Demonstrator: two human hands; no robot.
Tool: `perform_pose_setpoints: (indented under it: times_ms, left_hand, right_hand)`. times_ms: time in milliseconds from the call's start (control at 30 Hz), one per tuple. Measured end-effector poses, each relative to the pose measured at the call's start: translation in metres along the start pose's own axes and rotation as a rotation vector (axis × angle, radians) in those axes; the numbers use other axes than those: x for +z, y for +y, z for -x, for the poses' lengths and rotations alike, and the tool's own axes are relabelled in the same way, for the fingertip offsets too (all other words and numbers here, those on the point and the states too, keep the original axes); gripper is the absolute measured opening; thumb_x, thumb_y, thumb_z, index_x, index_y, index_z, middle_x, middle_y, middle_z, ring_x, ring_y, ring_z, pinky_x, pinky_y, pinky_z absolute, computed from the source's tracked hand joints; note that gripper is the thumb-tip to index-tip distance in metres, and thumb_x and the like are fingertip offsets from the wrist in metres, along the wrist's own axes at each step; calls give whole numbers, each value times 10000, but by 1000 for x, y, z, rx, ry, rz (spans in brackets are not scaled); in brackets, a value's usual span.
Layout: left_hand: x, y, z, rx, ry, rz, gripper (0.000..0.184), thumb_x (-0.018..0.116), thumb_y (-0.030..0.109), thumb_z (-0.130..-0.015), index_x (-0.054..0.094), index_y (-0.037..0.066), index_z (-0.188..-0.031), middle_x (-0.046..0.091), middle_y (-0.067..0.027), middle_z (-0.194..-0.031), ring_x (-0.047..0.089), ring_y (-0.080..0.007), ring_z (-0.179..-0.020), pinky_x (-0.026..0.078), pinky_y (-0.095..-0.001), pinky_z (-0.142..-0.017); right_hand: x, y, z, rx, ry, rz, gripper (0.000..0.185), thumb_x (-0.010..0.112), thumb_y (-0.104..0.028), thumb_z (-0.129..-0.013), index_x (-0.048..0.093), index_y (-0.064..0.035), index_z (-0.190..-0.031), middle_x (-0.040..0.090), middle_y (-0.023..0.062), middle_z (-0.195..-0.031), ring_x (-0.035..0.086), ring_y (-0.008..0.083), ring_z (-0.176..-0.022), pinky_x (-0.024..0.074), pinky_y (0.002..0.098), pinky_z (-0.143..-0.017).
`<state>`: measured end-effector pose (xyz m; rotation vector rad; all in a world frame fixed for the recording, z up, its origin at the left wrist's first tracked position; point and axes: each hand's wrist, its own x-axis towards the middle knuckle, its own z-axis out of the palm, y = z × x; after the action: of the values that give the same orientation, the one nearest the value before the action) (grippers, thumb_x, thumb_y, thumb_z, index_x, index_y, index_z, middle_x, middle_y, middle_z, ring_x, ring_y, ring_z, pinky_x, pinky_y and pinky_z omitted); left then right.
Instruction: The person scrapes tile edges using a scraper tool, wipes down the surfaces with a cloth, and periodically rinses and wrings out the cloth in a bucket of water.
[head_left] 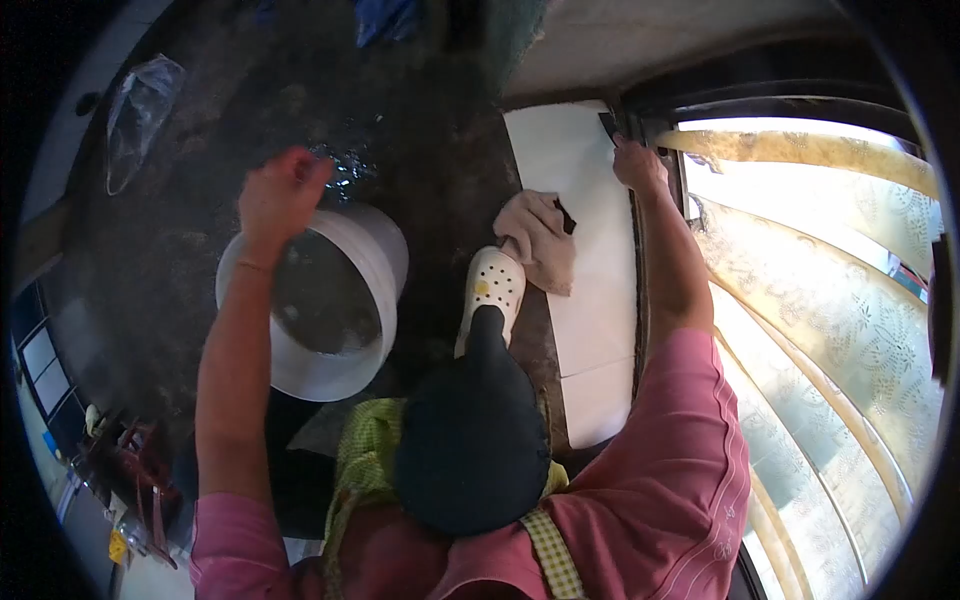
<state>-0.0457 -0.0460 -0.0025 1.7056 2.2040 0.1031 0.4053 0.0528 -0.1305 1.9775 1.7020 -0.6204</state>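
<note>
My left hand is raised over the far rim of a white bucket of greyish water. Its fingers are curled in and slightly blurred; what they hold, if anything, I cannot make out. Wet glints show on the dark floor just past it. At the far right my right hand is closed by the window frame, with a thin dark flat piece sticking out beyond the fingers. I cannot tell what kind of tool it is. A beige cloth lies partly over the white ledge.
My foot in a cream clog is between the bucket and the ledge. Patterned yellowish curtains hang on the right. A clear plastic bag lies on the floor at far left. Assorted items stand at lower left.
</note>
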Motion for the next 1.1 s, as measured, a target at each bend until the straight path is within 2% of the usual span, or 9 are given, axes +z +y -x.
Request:
perform_pose_setpoints:
  times_ms: [233,433,467,700,767,900,967,1000,1100]
  left_hand:
    - [-5,5,-1,-33,-9,-3,300,601,414,-762,648,138,-868,664,-77,-785,639,-303,-778,499,-411,-685]
    - [-6,1,-1,6,14,20,297,608,404,-765,653,133,-877,668,-71,-779,644,-295,-752,502,-404,-665]
    - [-6,3,-1,7,19,33,297,608,404,-765,653,133,-877,668,-71,-779,644,-295,-752,502,-404,-665]
    - [-4,-2,-3,58,10,-24,296,607,405,-777,655,135,-889,668,-77,-784,644,-299,-749,504,-408,-664]
    - [-1,2,-1,69,25,3,299,606,409,-780,654,135,-890,667,-80,-783,644,-300,-751,503,-408,-664]
    - [-5,3,-3,46,40,-29,306,600,405,-786,651,113,-859,663,-94,-778,644,-301,-743,500,-400,-661]
    - [-2,3,1,49,20,-69,313,601,423,-777,644,123,-860,661,-83,-765,640,-314,-749,502,-412,-668]
    - [-2,2,-1,42,24,-25,310,598,421,-778,641,125,-857,660,-80,-759,638,-316,-747,501,-414,-667]
    - [-2,-3,-1,38,40,1,300,594,416,-777,640,130,-854,658,-73,-752,637,-318,-746,500,-415,-664]
  right_hand:
    - [-12,13,6,-53,-32,57,423,353,-328,-897,427,-314,-1313,533,163,-1218,525,354,-1099,422,441,-931]
    - [11,13,-15,-41,61,-30,348,349,-322,-905,543,-189,-1161,590,189,-1110,555,363,-1049,450,449,-879]
    - [20,27,-16,-73,41,-3,400,347,-293,-890,467,-256,-1270,583,213,-1094,562,388,-1010,447,478,-868]
    - [-5,15,23,25,-9,-59,406,309,-341,-909,457,-321,-1286,580,212,-1112,551,376,-1042,443,447,-885]
    - [-4,16,19,86,-69,36,398,343,-304,-913,426,-347,-1300,579,157,-1155,557,325,-1066,449,411,-896]
    - [12,22,23,-21,13,-14,371,344,-346,-912,484,-288,-1251,590,190,-1108,563,343,-1043,451,425,-886]
    - [21,18,-5,29,113,-69,390,350,-368,-904,544,-189,-1190,600,208,-1072,573,356,-1020,452,435,-882]
    - [11,10,-13,27,28,-24,401,317,-328,-905,497,-254,-1256,578,212,-1112,546,392,-1042,433,450,-912]
    - [13,11,-26,8,-9,-2,408,328,-326,-901,487,-252,-1269,529,199,-1204,524,366,-1097,425,443,-927]
